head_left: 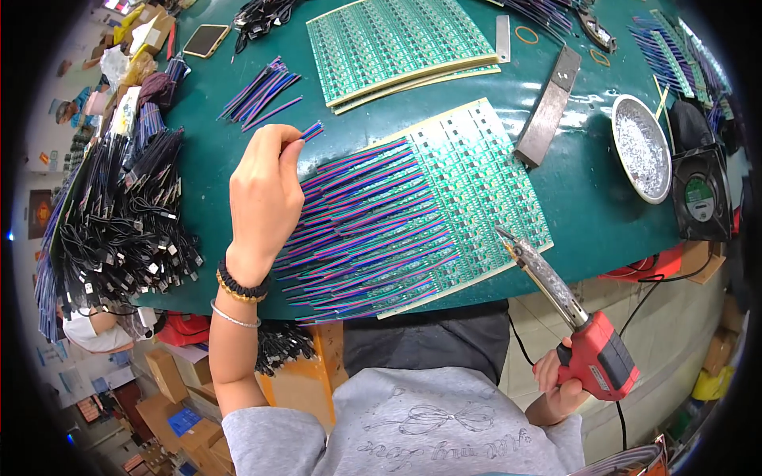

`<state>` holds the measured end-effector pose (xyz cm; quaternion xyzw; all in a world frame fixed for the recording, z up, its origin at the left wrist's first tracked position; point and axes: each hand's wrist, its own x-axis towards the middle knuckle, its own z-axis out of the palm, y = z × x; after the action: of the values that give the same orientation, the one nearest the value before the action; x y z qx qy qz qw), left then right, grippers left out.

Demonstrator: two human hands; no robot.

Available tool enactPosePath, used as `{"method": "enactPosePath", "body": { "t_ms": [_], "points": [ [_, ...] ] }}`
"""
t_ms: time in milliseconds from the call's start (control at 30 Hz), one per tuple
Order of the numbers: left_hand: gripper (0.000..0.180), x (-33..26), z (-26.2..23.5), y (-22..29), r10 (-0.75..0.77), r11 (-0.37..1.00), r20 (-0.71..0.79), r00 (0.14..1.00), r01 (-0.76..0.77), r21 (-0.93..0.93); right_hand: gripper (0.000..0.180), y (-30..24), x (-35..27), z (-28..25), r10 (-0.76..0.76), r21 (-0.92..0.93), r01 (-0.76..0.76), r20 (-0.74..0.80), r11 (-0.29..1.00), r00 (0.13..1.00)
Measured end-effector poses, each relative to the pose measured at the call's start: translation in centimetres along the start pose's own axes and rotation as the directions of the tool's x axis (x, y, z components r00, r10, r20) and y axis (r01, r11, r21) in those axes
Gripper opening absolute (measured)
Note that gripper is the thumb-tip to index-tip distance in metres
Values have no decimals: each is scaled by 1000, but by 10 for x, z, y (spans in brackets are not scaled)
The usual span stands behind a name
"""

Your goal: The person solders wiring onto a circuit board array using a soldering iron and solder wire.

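Observation:
My left hand [263, 186] is raised over the left side of the table, thumb and forefinger pinching a short piece of multicoloured ribbon wire [314, 129]. Below and to its right lies a green circuit board panel [484, 178]. Rows of blue, pink and green wires [373, 210] run across the panel's left part and stick out past its left edge. My right hand [560, 382] is closed around the handle of a red and black soldering gun [599, 357]. Its tip points up and left, over or close to the panel's lower right part; contact cannot be told.
Loose wires [266, 89] lie beyond my left hand. Stacked circuit panels [405, 47] are at the back, with a dark metal bar [549, 107] to their right. A round dish of silvery bits [641, 149] stands beside a small fan [702, 194]. Black cables [131, 230] pile up at left.

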<state>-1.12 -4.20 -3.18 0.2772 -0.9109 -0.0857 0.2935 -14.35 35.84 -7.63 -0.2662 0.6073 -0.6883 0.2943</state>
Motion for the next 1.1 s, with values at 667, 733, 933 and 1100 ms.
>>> {"method": "enactPosePath", "body": {
  "t_ms": [667, 733, 933, 1100],
  "points": [
    [7, -8, 13, -7, -90, 992, 47, 995, 94, -83, 85, 2, 2, 3, -10, -8, 10, 0, 1000, 1000],
    [8, -9, 13, -10, -101, 994, 43, 994, 103, -47, 86, 1, 2, 3, 3, -1, -3, 5, 1000, 1000],
    [7, -6, 12, -10, -36, 999, 32, 999, 36, -4, 86, 1, 2, 2, -13, -27, 13, -14, 1000, 1000],
    [5, -7, 15, -13, -110, 989, 59, 992, 115, -90, 84, -1, 5, 3, -8, -3, 8, -6, 1000, 1000]
  ]
}}
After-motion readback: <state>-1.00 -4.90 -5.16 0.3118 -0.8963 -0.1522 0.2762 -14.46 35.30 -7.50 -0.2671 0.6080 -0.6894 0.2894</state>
